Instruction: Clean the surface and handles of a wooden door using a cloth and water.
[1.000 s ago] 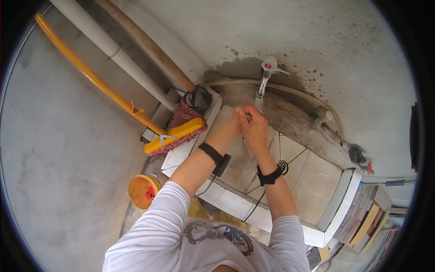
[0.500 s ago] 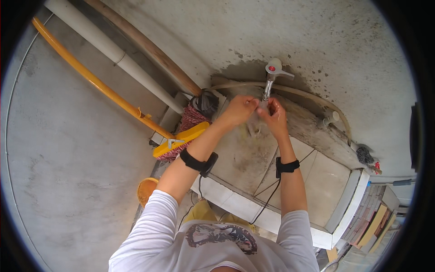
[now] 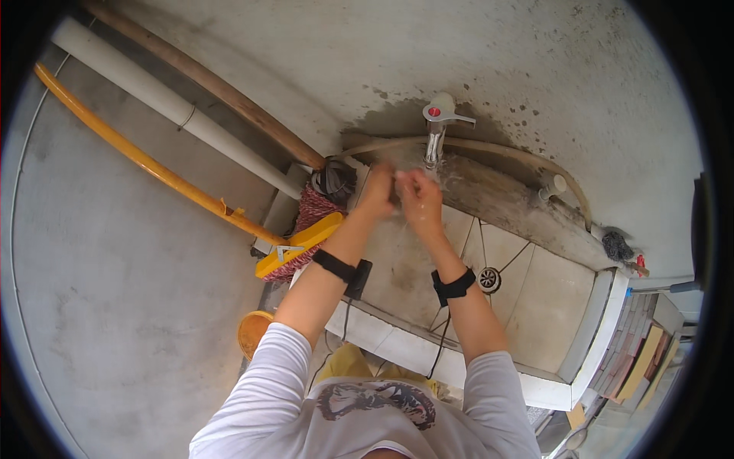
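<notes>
Head view: the silver tap [image 3: 434,139] is jutting above the tiled basin [image 3: 544,306]; near it the right hand [image 3: 420,200] is hanging, fingers bent, beside the blurred left hand [image 3: 376,191]; from here I cannot tell how tightly either is closing.

Bare left hand [image 3: 378,190]: motion-blurred; separate fingers indistinct, contents of grasp undeterminable.
Bare right hand [image 3: 422,200]: fingertips smeared; contact with the left hand cannot be confirmed.
Chrome tap with grey lever [image 3: 434,140]: spout mouth indistinct, water beneath it blurred.
White-tiled rectangular basin [image 3: 554,317]: partly covered by both bare forearms [image 3: 334,278].
Round orange plastic bucket [image 3: 251,336]: right side hidden behind the white cloth sleeve [image 3: 264,379].
Long brown wooden pole [image 3: 218,84]: upper end cut off at the dark picture rim.
Small red object [image 3: 641,263]: too small to identify.
Tall black object [image 3: 698,229]: cut off at the right rim; kind undeterminable.
</notes>
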